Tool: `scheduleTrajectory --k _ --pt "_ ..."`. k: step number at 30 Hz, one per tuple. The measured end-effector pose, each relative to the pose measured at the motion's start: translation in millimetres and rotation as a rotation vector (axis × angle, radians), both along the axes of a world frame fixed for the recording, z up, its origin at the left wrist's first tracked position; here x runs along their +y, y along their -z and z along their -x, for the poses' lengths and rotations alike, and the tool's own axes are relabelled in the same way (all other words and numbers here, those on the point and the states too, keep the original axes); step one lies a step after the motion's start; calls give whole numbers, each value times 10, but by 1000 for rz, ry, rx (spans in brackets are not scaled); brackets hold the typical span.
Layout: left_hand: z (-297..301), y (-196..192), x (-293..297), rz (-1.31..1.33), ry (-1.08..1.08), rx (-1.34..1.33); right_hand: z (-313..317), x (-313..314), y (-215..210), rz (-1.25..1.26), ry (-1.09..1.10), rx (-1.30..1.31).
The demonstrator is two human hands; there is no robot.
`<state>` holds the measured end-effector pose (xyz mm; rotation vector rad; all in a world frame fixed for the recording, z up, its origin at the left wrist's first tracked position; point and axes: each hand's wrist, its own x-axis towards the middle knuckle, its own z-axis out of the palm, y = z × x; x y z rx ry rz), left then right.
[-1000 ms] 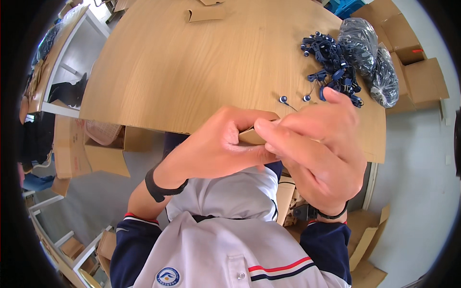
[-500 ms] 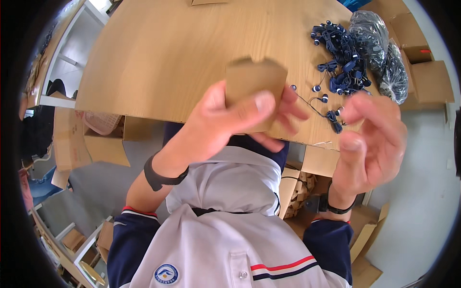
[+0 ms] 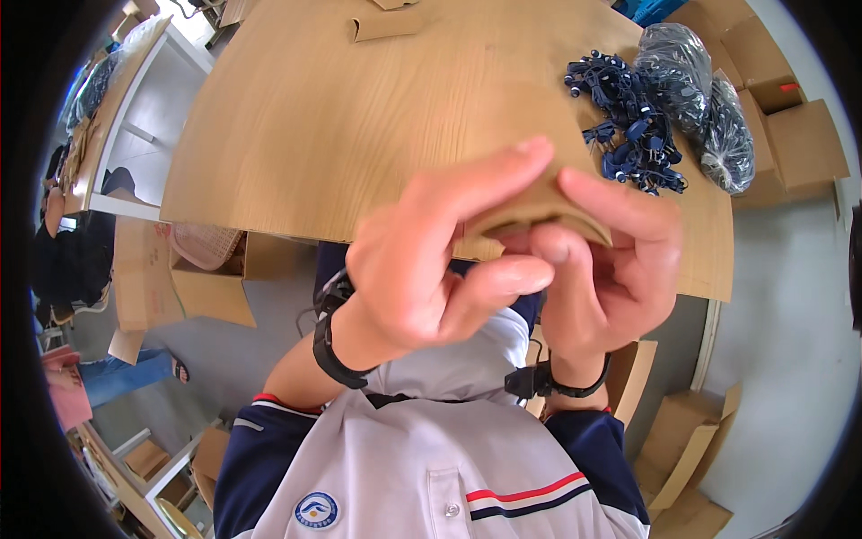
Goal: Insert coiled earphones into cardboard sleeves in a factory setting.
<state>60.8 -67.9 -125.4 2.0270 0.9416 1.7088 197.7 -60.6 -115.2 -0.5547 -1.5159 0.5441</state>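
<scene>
A small brown cardboard box (image 3: 532,208), flattened-looking and bowed at its near edge, is held between my two hands above the table's front edge. My left hand (image 3: 417,256) grips its left side, fingers along the top and thumb pointing inward. On the other side my right hand (image 3: 620,269) closes on it, fingers curled over the right side and thumb at the near opening. Whether anything is inside the box is hidden by my thumbs. Beyond my right hand lies a pile of dark blue wired earphones (image 3: 633,121).
Clear plastic bags of dark cords (image 3: 682,76) lie right of the pile, by open cartons (image 3: 799,135). Folded brown cardboard (image 3: 388,27) sits at the table's far side. An open carton with a pink basket (image 3: 208,244) stands left; another carton (image 3: 682,440) is lower right.
My right hand has come left from beside the box and now grips it together with my left. The box has tipped, its opening toward me. The loose earphone set near my right hand is out of sight.
</scene>
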Motion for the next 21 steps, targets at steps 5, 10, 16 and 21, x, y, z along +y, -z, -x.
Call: scheduleTrajectory --k 5,10,16,21 --pt "-100 43 -54 -11 -20 -313 40 -132 -11 165 -110 138" --pt "-31 38 -38 -87 -74 -214 -46 -160 15 318 -180 180" --pt "62 254 72 -440 115 143 -22 -154 -144 1069 -477 513" --pt "410 77 -21 -64 127 222 36 -112 -127 926 -425 425"
